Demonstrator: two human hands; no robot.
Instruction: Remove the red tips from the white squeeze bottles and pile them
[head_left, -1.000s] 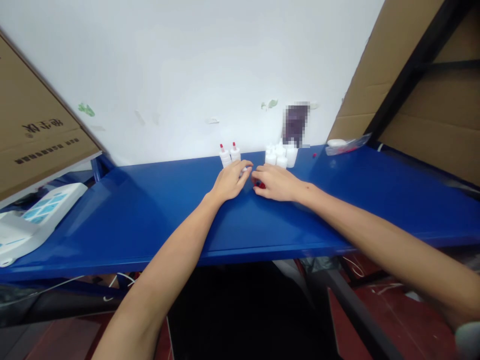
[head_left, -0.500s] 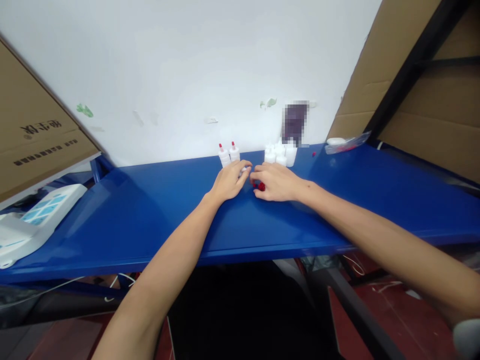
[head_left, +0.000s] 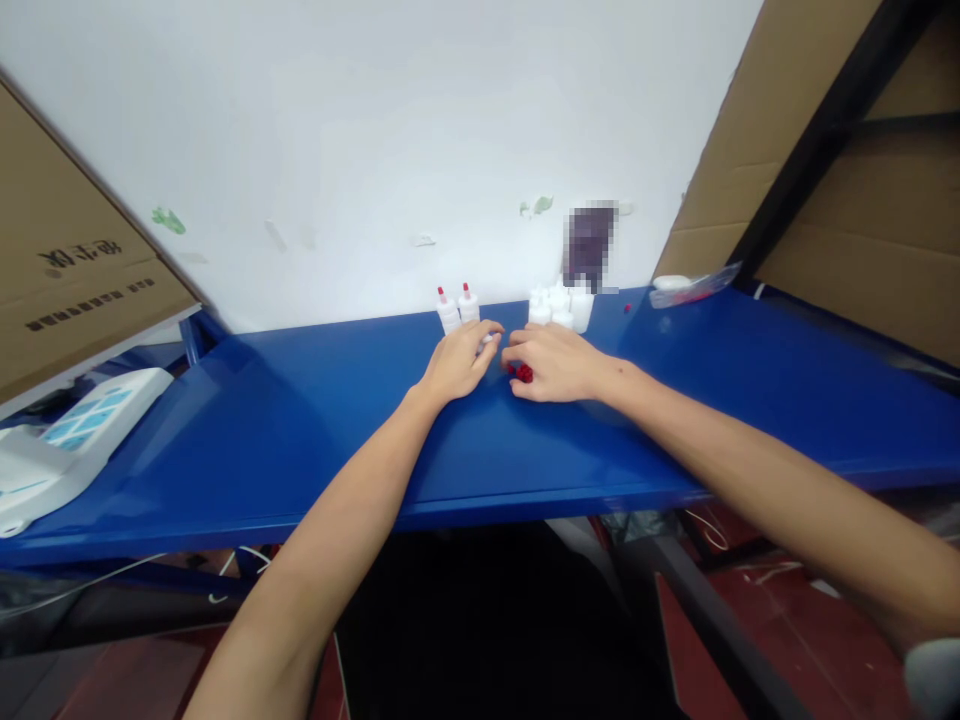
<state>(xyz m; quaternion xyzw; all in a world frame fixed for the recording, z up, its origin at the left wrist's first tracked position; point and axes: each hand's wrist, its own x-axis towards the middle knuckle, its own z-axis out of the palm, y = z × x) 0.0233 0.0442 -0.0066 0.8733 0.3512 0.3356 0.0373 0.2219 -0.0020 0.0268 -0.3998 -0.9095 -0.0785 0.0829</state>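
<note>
My left hand (head_left: pixel 459 362) is closed round a small white squeeze bottle (head_left: pixel 486 340), whose pale nozzle shows between thumb and fingers; the rest of it is hidden by the hand. Curled low over the table, my right hand (head_left: pixel 555 365) has its thumb and fingers around small red caps (head_left: pixel 524 373). How many it grips cannot be made out. Two white bottles with red tips (head_left: pixel 457 308) stand upright just behind my left hand. Beyond my right hand a group of several white bottles (head_left: pixel 551 308) stands close together, partly covered by the hand.
The blue table (head_left: pixel 300 420) runs along a white wall. Against the wall at the right lies a clear plastic bag (head_left: pixel 697 287) with red bits in it, and a loose red cap (head_left: pixel 628 308) is nearby. A white device (head_left: pixel 90 440) occupies the left end, beside a cardboard box (head_left: pixel 82 270).
My right hand's fingers have shifted very slightly at the red caps. My left hand and the standing bottles are practically unmoved.
</note>
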